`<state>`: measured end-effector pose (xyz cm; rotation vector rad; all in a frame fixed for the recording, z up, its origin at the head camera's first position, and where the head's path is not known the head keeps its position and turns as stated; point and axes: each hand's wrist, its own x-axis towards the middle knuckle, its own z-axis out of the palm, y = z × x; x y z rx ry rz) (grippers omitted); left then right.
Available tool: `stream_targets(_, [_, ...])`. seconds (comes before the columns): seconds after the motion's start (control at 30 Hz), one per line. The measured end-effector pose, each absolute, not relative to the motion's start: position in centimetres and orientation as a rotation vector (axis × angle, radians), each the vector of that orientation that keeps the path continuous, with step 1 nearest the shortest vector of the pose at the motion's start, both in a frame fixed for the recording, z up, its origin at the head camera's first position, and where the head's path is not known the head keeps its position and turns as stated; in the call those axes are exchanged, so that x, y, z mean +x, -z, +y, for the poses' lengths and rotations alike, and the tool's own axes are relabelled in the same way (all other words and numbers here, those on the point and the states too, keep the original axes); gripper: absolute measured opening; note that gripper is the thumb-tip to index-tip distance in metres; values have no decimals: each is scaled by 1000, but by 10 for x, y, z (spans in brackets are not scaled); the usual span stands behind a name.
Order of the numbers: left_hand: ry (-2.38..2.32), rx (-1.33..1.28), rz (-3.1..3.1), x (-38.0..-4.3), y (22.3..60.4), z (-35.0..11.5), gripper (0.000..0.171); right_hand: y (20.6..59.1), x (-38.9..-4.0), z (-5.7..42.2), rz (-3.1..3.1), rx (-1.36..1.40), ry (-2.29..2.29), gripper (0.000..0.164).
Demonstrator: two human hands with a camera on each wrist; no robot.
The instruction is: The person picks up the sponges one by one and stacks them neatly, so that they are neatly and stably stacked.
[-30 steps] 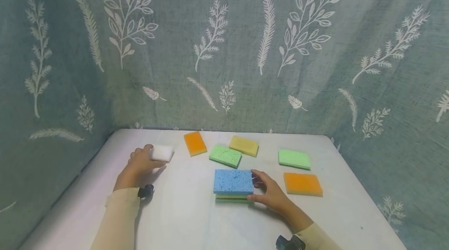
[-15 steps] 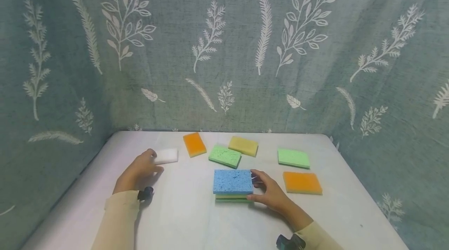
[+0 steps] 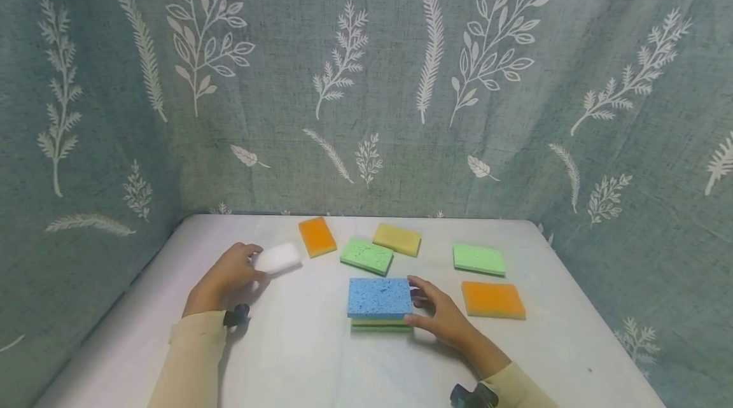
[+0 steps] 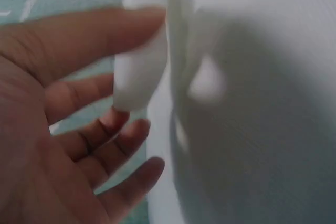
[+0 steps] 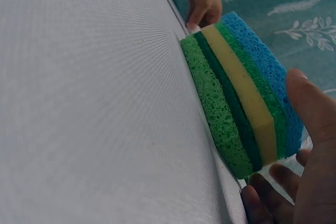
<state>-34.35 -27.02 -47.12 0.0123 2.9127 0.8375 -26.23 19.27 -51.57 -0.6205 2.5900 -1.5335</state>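
Note:
In the head view, my left hand point(image 3: 235, 268) pinches a white sponge point(image 3: 279, 258) by its left end, at the left of the table. The left wrist view has the thumb lying over the white sponge point(image 4: 139, 74), with some other fingers spread apart from it. At centre stands a stack of sponges: a blue sponge point(image 3: 380, 297) on top, a yellow sponge point(image 5: 241, 87) with a green layer in the middle, and a green sponge point(image 5: 215, 108) at the bottom. My right hand point(image 3: 443, 316) holds the stack's right end, thumb at the front corner, fingers behind.
Loose sponges lie behind and to the right of the stack: orange point(image 3: 317, 236), green point(image 3: 367, 256), yellow point(image 3: 397, 239), light green point(image 3: 479, 259) and another orange one point(image 3: 494, 299). A patterned green cloth point(image 3: 395, 160) hangs around the white table point(image 3: 286, 344).
My left hand has shifted slightly to the right, bringing the white sponge right and nearer while its tilt changes. The right hand keeps its place at the stack.

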Motion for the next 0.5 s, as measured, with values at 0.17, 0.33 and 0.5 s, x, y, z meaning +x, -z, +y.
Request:
stream_targets(0.17, [-863,81,2894,-343,462,-260,75,516,-264,193,2571,-626,1566,79])
stream_targets(0.33, [-875,185,2918,-342,459,-253,72,507,-258,189,2550,-618,1584,81])
stream_targets(0.5, [-901,306,2947,-340,450,-243,67,487,-248,187,2523,-653,1592,80])
